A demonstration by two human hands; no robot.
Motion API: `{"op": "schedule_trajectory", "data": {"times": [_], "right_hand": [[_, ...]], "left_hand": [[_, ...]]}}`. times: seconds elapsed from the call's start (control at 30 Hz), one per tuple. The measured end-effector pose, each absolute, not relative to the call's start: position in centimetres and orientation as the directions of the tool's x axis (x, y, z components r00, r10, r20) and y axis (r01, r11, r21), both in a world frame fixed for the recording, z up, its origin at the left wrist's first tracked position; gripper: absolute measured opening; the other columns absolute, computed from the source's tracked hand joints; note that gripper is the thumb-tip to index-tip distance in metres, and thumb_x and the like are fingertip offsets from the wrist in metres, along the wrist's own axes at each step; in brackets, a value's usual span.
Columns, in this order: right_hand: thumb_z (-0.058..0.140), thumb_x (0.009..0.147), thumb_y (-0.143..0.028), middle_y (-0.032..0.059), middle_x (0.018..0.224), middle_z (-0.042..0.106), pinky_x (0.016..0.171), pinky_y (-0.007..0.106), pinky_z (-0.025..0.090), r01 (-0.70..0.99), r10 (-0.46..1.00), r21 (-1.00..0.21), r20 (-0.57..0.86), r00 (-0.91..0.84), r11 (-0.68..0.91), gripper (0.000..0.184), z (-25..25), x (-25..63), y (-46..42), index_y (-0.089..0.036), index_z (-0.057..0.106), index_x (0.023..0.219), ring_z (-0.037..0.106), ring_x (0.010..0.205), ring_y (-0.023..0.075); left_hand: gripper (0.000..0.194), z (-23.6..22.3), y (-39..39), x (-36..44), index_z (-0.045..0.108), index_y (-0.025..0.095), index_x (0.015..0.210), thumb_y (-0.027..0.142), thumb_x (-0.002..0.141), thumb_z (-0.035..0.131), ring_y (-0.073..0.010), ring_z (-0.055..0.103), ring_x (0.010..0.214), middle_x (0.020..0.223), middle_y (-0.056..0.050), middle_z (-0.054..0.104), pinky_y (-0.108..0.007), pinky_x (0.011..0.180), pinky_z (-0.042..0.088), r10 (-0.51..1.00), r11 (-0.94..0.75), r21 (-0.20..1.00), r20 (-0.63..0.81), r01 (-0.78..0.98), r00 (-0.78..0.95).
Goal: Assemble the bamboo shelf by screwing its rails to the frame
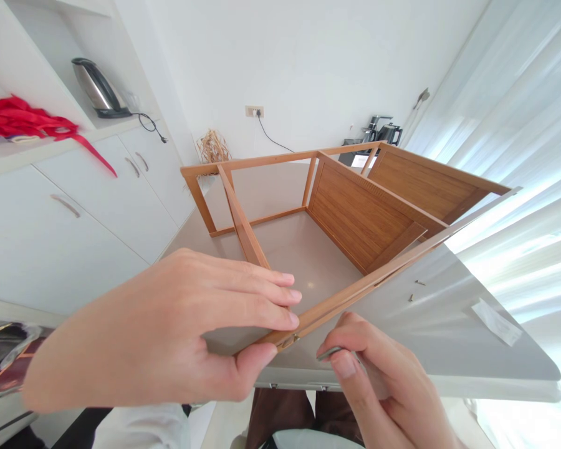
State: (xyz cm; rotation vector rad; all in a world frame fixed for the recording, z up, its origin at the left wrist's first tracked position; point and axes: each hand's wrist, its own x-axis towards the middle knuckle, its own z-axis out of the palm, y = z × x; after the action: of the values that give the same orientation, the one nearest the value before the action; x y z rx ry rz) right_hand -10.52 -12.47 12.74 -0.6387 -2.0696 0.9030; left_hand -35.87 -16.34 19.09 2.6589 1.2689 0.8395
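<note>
Inspector: Where is the wooden shelf frame (355,215)?
Recorder: On the grey tabletop (449,343), directly before the person; its panels stand on edge; its near rail (350,293) runs obliquely away to the right.
Inspector: Condition of the left hand (210,318)?
Recorder: Partly open; fingers nearly straight, tips on the rail's upper side, thumb against its outer side; the rail is held between them, beside a brass-coloured fitting (294,338).
Inspector: And the right hand (378,368)?
Recorder: Closed in a pinch; thumb and forefinger hold a small grey metal piece (327,354), its type hidden by the fingers; it sits near the fitting, not touching.
Inspector: Other items?
Recorder: Two screws (411,298) lie right of the frame; a whitish plastic packet (497,322) lies near them; a steel kettle (96,87) stands on the white cabinet (98,193), far left.
</note>
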Motion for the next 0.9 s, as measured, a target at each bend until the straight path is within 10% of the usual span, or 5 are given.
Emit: {"op": "schedule_trajectory", "data": {"times": [0.9], "right_hand": [[0.063, 0.087, -0.007, 0.0024, 0.075, 0.057, 0.063, 0.025, 0.05, 0.084, 0.498, -0.578, 0.611, -0.615, 0.812, 0.012, 12.9, -11.6, -11.8, -0.017, 0.067, 0.087, 0.054, 0.068, 0.013]], "left_hand": [[0.028, 19.0, -16.4, -35.9, 0.075, 0.027, 0.109, 0.016, 0.084, 0.07, -0.0183, 0.073, 0.117, 0.123, 0.004, 0.077, -0.026, 0.105, 0.059, 0.744, -0.649, 0.284, 0.431, 0.705, 0.511]]}}
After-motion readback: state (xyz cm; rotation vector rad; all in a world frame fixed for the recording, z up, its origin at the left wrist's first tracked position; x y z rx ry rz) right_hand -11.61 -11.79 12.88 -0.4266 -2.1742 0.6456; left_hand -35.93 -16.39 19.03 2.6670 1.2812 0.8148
